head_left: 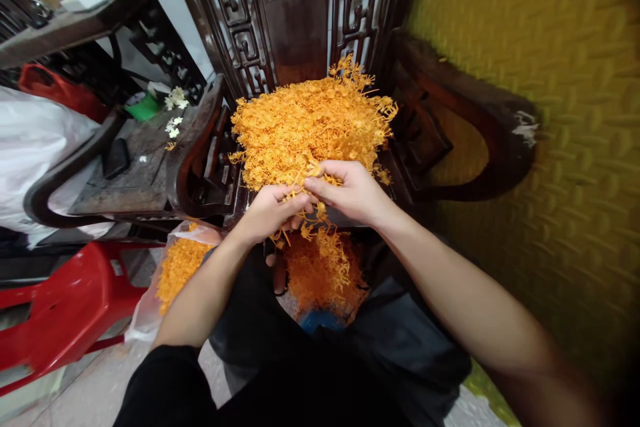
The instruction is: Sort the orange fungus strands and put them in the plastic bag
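Observation:
A big heap of orange plastic-looking flower sprigs [305,123] covers the seat of a carved dark wooden chair [295,33]. At the heap's near edge my left hand [276,212] has its fingers closed around orange sprigs. Close beside it, my right hand [350,190] pinches orange sprigs between thumb and fingers. Strands hang down from between the two hands. Below them, between my legs, lies another mass of orange sprigs [323,273], with something blue [320,320] under it. The exact pieces inside my fingers are partly hidden.
A clear bag [183,267] of orange sprigs stands left of my leg, near a red plastic stool [75,300]. Further left, a wooden armchair [115,193] bears a dark phone-like object [116,159], a green container [143,107] and white flowers [175,113]. A yellow textured surface [540,80] rises on the right.

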Tool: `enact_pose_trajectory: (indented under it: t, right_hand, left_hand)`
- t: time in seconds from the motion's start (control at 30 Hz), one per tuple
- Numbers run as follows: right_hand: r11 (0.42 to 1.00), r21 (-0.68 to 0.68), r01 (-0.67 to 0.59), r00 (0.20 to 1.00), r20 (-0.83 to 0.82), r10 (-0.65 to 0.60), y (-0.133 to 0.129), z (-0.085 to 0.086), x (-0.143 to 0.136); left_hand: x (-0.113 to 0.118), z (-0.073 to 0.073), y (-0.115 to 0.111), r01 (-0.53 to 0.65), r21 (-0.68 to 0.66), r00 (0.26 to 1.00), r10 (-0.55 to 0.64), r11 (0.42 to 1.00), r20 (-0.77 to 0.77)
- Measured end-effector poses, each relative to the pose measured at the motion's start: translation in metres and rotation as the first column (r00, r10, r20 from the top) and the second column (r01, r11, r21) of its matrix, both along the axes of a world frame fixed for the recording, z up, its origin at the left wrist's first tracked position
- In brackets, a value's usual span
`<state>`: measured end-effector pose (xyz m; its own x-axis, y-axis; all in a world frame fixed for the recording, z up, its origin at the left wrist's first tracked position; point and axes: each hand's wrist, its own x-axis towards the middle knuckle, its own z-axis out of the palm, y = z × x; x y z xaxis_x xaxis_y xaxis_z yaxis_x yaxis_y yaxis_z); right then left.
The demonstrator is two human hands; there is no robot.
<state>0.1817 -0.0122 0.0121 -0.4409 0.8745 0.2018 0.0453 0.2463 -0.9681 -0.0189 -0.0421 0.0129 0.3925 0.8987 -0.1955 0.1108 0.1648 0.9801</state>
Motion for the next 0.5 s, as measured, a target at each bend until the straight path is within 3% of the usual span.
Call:
enact_pose_trajectory:
  t: [0.17,0.3,0.4,0.47,0.5]
  right_hand:
    - [0.939,0.289,0.187,0.951,0.188,-0.247,0.0022,-0.0012,0.0041]
    - [0.905,0.407,0.121,0.949,0.221,-0.226,0.0023,-0.0001,0.0047]
    - [0.975,0.218,0.036,0.974,0.213,-0.083,0.0020,0.0002,0.0068]
    - [0.998,-0.048,-0.042,0.993,0.107,0.046,0.0014,-0.0006,0.0074]
    - [0.980,-0.184,-0.082,0.996,0.019,0.087,0.0008,-0.0012,0.0068]
  left_hand:
    - [0.0046,-0.0012,0.0000,-0.103,0.057,0.985,0.094,0.993,0.143]
    - [0.0099,-0.0033,0.0029,-0.273,0.114,0.956,0.255,0.955,0.146]
    - [0.0092,-0.0065,0.0056,-0.374,0.174,0.925,0.352,0.911,0.142]
    - [0.0079,-0.0083,0.0064,-0.407,0.197,0.912,0.385,0.892,0.141]
    - [0.0076,-0.0090,0.0065,-0.418,0.206,0.908,0.396,0.885,0.137]
